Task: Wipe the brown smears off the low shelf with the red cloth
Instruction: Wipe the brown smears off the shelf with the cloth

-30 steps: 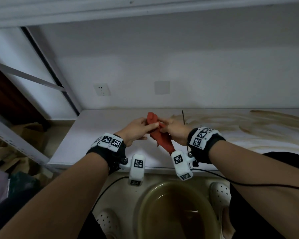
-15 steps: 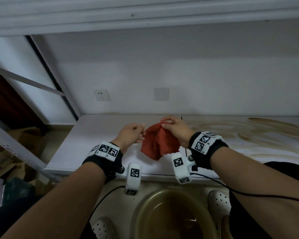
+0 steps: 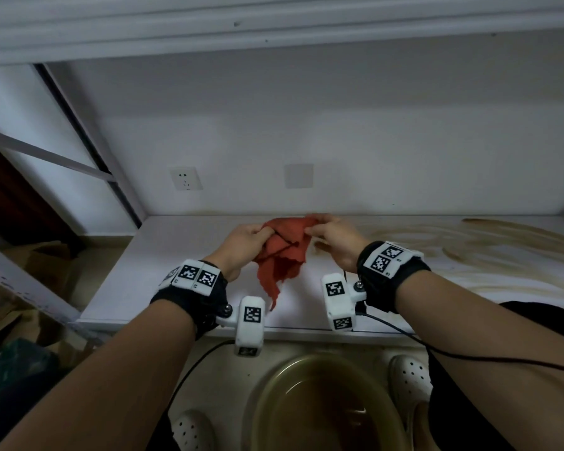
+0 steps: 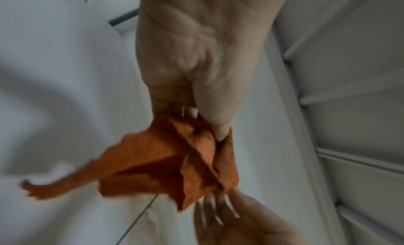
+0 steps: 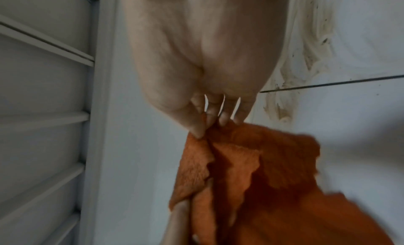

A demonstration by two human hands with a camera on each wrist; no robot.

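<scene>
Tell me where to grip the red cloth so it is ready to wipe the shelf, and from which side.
Grip the red cloth by its bunched upper part, from above. The left hand and right hand already pinch its top edge there, while the ragged lower corner hangs loose over the shelf. Gathering that top probably gives a pad to press toward the brown smears on the right.

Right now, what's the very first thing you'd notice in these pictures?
The red cloth jumps out: both hands, the left hand and the right hand, pinch it up above the white low shelf. Next come the brown smears swirling over the shelf's right side, and a basin of brown water on the floor below.
</scene>
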